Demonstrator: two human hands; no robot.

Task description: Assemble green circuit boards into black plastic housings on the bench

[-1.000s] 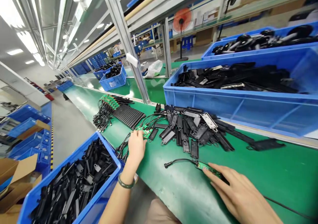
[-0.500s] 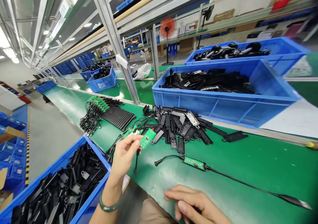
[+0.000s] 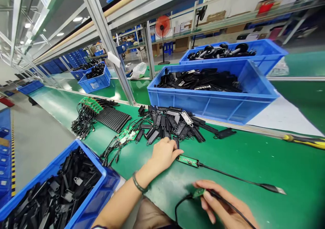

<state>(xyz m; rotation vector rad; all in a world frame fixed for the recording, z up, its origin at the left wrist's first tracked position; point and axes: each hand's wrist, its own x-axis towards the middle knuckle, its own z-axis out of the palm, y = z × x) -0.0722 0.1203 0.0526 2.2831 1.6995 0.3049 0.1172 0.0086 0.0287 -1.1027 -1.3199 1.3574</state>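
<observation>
My left hand (image 3: 164,156) is at the near edge of a pile of black plastic casings (image 3: 186,130). Its fingers curl down, partly hidden, around the end of one black plastic casing (image 3: 176,140). Low on the right, my right hand (image 3: 223,203) pinches a small green circuit board (image 3: 198,192) with black cables at both ends. Between the hands and the pile lies a casing with a green board (image 3: 188,160) set in it, and a black cable (image 3: 236,176) runs from it to a USB plug (image 3: 280,190).
Wired green boards (image 3: 127,135) lie left of the pile, near a row of black casings (image 3: 113,119) and bundled cables (image 3: 85,119). Blue bins stand behind (image 3: 210,103) and at lower left (image 3: 95,188). A yellow-and-black handled tool (image 3: 303,141) rests at right.
The circuit board has passed from my left hand to my right. My left hand has moved right to the casings. The view has shifted to the right.
</observation>
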